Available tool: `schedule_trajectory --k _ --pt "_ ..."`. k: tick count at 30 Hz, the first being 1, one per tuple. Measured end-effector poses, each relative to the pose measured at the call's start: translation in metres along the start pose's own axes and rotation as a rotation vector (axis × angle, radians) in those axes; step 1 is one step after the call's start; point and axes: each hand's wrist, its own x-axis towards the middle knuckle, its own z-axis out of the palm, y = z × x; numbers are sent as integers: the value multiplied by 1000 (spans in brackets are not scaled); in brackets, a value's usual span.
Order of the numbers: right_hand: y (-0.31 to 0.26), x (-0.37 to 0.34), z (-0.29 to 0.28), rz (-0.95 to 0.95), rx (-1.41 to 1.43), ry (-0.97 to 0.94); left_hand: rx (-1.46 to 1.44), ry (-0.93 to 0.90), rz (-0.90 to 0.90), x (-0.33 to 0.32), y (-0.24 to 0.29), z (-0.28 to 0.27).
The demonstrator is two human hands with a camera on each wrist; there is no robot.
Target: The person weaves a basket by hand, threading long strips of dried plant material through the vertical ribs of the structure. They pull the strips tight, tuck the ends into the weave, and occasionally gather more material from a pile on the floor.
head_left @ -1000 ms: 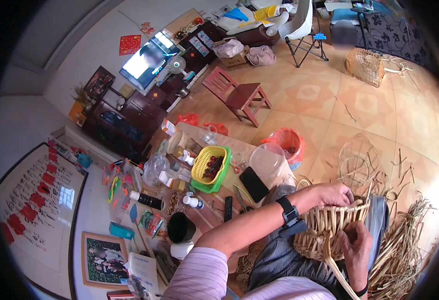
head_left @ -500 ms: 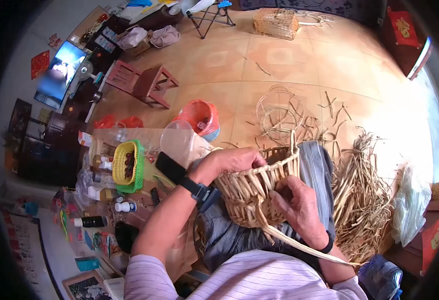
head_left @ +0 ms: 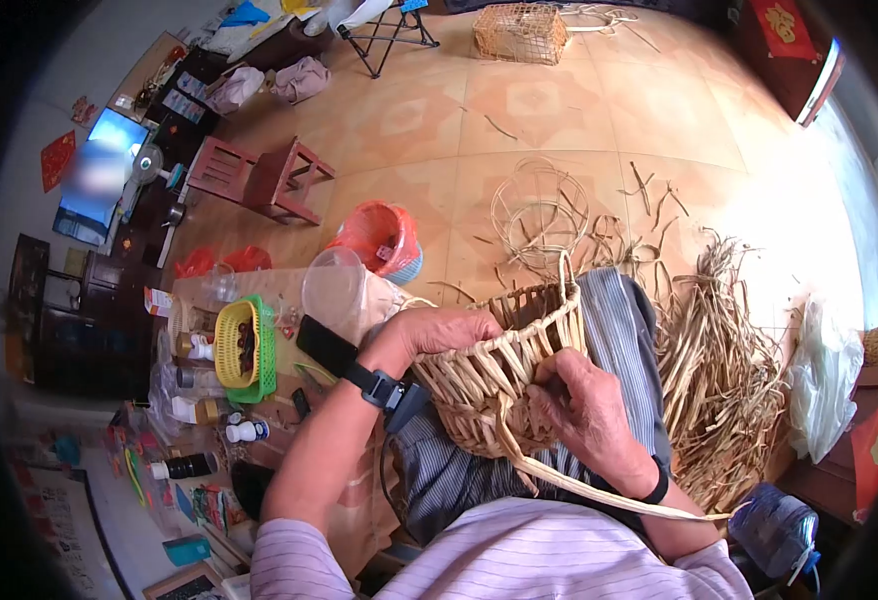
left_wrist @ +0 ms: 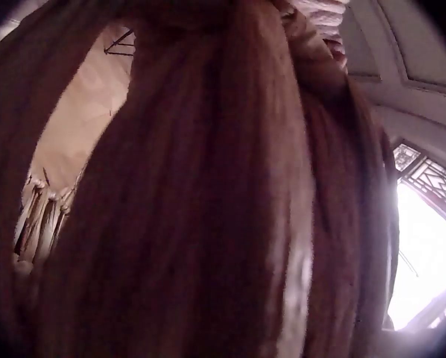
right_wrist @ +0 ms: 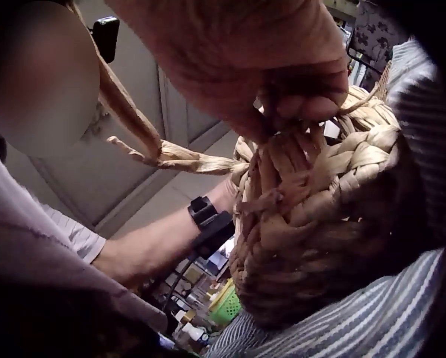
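Note:
A woven basket (head_left: 484,385) of flat, straw-coloured strands sits tilted on the person's striped lap. Over its near rim reaches the left hand (head_left: 449,328), curled fingers going down inside, their tips hidden by the wall. Outside the basket, the right hand (head_left: 591,410) pinches a strand at the wall between thumb and fingers. From the right wrist, that hand (right_wrist: 252,67) is seen with fingertips right at the weave (right_wrist: 297,194). A long loose strand (head_left: 609,497) trails from the basket toward the right forearm. Blurred strands (left_wrist: 208,194) fill most of the left wrist view.
Dried strands (head_left: 724,370) lie heaped on the floor to the right, beside a plastic bag (head_left: 824,370) and a water jug (head_left: 774,525). Coiled strands (head_left: 539,215) lie ahead. On the left, a table carries a yellow basket (head_left: 236,345), phone (head_left: 327,345) and bottles; a red-lined bin (head_left: 374,240) stands beyond.
The head view has swung to the right, so the room shifts left in it. Both hands stay at the basket, left inside the rim and right on the outer wall.

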Motion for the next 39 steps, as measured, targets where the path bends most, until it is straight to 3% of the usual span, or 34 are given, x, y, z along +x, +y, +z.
schedule_trajectory --k 7,13,15,17,18,20,21,22,26,39 --pt "3 -8 4 -69 -109 -40 117 -131 85 3 -2 -5" --pt "10 -11 -3 -364 -342 -42 -9 -220 87 8 -7 -6" --pt "11 -15 -8 -373 -398 -51 61 -235 107 3 3 -4" --pt "8 -11 -10 -416 -390 -69 281 -251 297 24 -21 -13" --pt "10 -11 -9 -431 -387 -51 328 -105 408 24 -35 -13" --pt "9 -9 -4 -462 -379 10 377 -87 332 28 -23 -7" --pt "10 -10 1 -443 -377 34 249 -234 329 31 -18 -6" --pt "5 -11 1 -436 -393 33 224 -261 369 44 -34 -12" --pt "7 -16 5 -497 -528 35 115 -185 317 43 -12 -6" --pt "5 -17 4 -522 -471 32 18 -109 321 42 -6 -3"
